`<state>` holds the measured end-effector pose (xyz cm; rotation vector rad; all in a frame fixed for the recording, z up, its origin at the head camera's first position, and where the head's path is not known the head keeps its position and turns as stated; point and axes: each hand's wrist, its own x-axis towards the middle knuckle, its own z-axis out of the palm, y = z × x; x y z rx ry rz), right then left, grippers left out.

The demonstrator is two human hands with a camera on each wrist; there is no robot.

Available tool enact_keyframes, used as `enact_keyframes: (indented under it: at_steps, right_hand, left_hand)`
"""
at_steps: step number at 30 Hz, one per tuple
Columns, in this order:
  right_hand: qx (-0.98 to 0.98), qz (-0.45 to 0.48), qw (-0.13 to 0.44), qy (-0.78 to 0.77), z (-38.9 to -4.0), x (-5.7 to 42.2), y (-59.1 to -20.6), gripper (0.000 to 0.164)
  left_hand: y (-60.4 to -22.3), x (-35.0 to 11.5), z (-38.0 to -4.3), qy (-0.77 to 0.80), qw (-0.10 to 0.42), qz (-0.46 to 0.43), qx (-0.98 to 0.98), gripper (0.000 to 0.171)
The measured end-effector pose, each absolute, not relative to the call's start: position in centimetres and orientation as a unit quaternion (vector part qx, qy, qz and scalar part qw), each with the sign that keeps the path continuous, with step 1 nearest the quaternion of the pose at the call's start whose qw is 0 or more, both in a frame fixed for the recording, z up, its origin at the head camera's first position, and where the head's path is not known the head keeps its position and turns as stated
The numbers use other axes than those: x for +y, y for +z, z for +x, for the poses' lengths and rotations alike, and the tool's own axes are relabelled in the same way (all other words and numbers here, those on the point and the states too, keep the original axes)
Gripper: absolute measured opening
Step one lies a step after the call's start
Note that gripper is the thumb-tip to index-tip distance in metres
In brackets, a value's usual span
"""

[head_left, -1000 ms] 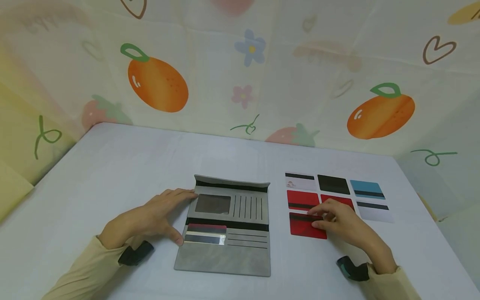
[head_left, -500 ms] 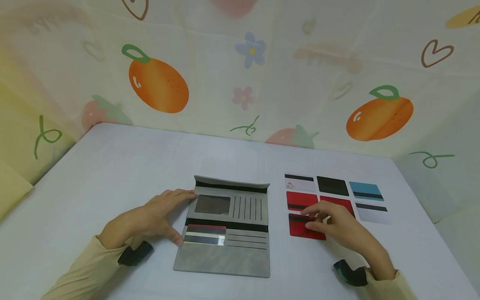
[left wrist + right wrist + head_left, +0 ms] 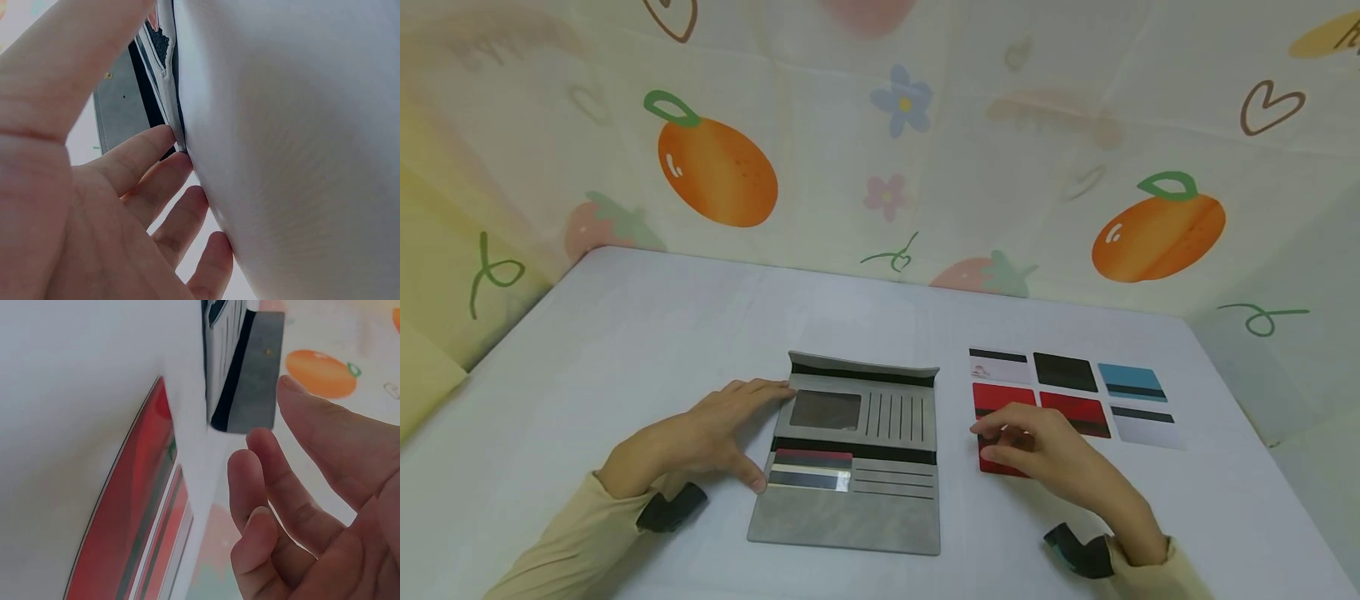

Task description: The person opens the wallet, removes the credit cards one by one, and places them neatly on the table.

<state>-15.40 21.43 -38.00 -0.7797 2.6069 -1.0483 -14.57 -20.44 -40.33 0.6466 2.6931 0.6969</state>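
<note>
A grey wallet (image 3: 850, 525) lies unfolded in the head view, two cards (image 3: 812, 471) tucked in its lower left slots. At its left edge rests my left hand (image 3: 700, 437), fingertips on the upper part and thumb lower down; the left wrist view shows these fingers spread and straight. My right hand (image 3: 1045, 446) hovers over the nearest red card (image 3: 996, 462) and partly hides it. In the right wrist view, this red card (image 3: 128, 512) lies on the table, apart from the loosely bent fingers (image 3: 247, 481), which hold nothing.
Behind the right hand lie two more red cards (image 3: 1000, 393), a white card with a dark stripe (image 3: 1000, 367), a black card (image 3: 1065, 372), a blue card (image 3: 1131, 377) and another white card (image 3: 1146, 427). A fruit-patterned cloth (image 3: 835, 150) hangs behind the white table (image 3: 662, 317).
My right hand has moved left across the nearest red card, uncovering more of the red card behind it. The cards and wallet have stayed in place, and the left hand is still.
</note>
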Motion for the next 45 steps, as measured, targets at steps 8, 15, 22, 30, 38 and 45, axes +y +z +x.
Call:
enact_keyframes:
  at_steps: [8, 15, 22, 30, 38, 45]
  right_hand:
    - [0.885, -0.258, 0.133, -0.364, -15.4, 19.5, -37.7, 0.024]
    - [0.876, -0.264, 0.145, -0.377, -15.6, 17.4, -37.6, 0.025]
    - [0.877, -0.295, 0.139, -0.353, -15.8, 15.5, -37.7, 0.024]
    - [0.872, -0.31, 0.146, -0.351, -15.9, 13.7, -38.0, 0.024]
    - [0.864, -0.325, 0.146, -0.355, -16.0, 12.2, -37.9, 0.024]
    - [0.858, -0.333, 0.155, -0.359, -16.0, 11.2, -38.0, 0.023]
  left_hand:
    - [-40.4, -20.5, -14.6, 0.238, 0.139, 0.229, 0.934, 0.111]
    - [-40.3, -20.3, -14.6, 0.242, 0.142, 0.23, 0.932, 0.11]
    - [-40.3, -20.4, -14.6, 0.243, 0.149, 0.225, 0.932, 0.11]
    - [-40.3, -20.5, -14.5, 0.24, 0.144, 0.227, 0.933, 0.11]
    - [-40.4, -20.5, -14.6, 0.242, 0.148, 0.226, 0.932, 0.11]
    - [-40.3, -20.5, -14.6, 0.246, 0.148, 0.227, 0.93, 0.11]
